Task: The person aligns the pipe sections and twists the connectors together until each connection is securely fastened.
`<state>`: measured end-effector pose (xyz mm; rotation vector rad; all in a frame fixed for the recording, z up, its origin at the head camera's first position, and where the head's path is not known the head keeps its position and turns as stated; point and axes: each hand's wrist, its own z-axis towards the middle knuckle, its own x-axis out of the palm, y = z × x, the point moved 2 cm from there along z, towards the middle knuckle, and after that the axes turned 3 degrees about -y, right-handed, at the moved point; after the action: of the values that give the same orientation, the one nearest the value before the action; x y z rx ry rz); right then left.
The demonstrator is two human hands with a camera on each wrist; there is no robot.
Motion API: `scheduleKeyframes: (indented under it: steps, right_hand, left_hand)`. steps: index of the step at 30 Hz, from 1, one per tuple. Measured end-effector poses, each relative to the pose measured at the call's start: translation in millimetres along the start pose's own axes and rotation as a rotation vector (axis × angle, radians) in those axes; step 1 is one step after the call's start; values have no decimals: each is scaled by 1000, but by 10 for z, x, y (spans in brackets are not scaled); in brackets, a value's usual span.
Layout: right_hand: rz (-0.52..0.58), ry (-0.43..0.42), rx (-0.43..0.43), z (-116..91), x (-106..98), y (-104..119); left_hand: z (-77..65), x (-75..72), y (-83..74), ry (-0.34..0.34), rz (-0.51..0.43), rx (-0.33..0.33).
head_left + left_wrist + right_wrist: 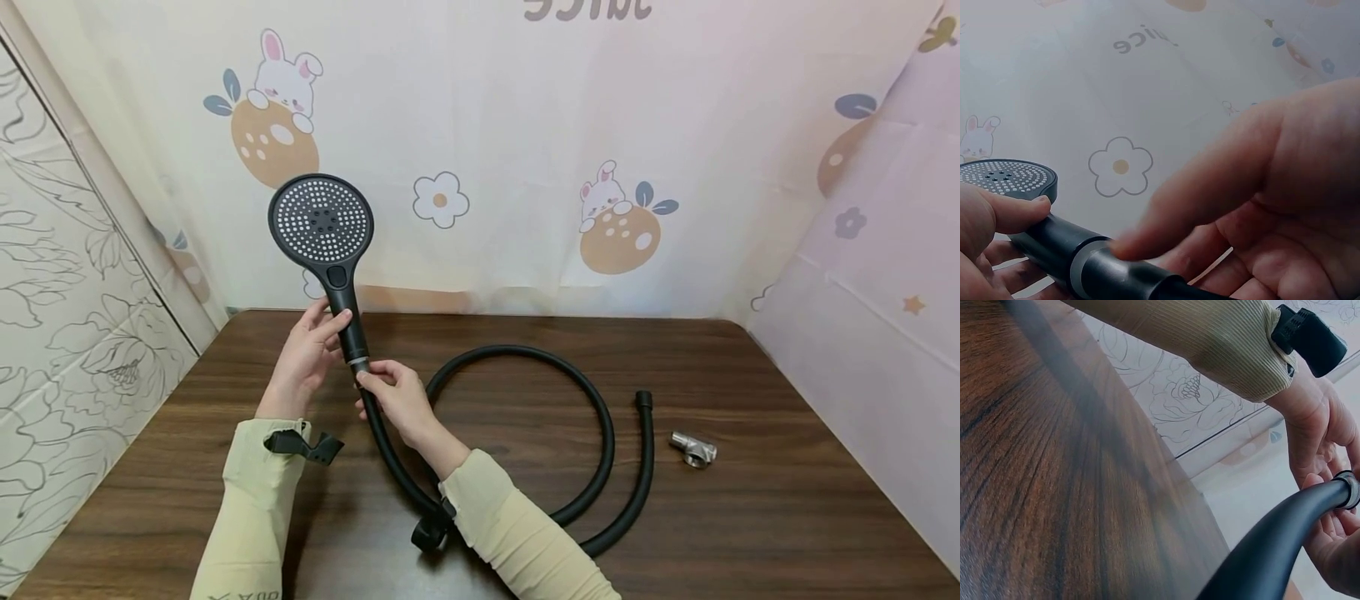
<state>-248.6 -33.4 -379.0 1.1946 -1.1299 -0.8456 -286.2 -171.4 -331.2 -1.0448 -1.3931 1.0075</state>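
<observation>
A black shower head (321,221) stands tilted above the table, its round face of pale nozzles toward the head camera. My left hand (300,362) holds its handle, thumb across the front. Just below, my right hand (403,406) pinches the black end nut (1119,275) of the shower hose (606,446) between thumb and fingers. In the left wrist view a pale ring (1079,265) shows where nut and handle meet. The hose bends down from my right hand in the right wrist view. How far the nut sits on the handle I cannot tell.
The hose lies in a wide loop on the brown wooden table (750,517), and its free end (643,402) points to the back. Right of it lies a small shiny metal fitting (695,450). A printed curtain (510,167) hangs behind the table.
</observation>
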Motion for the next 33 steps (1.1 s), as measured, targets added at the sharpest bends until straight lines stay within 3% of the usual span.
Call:
scheduleKeyframes:
  steps: [20,33]
  right_hand:
    - [10,-41,4,-1,8,2]
    - [-9,-21,-1,-18,8,6]
  left_hand:
    - [0,-1,5,6,-7,7]
    - [-7,11,12,-4,-4,7]
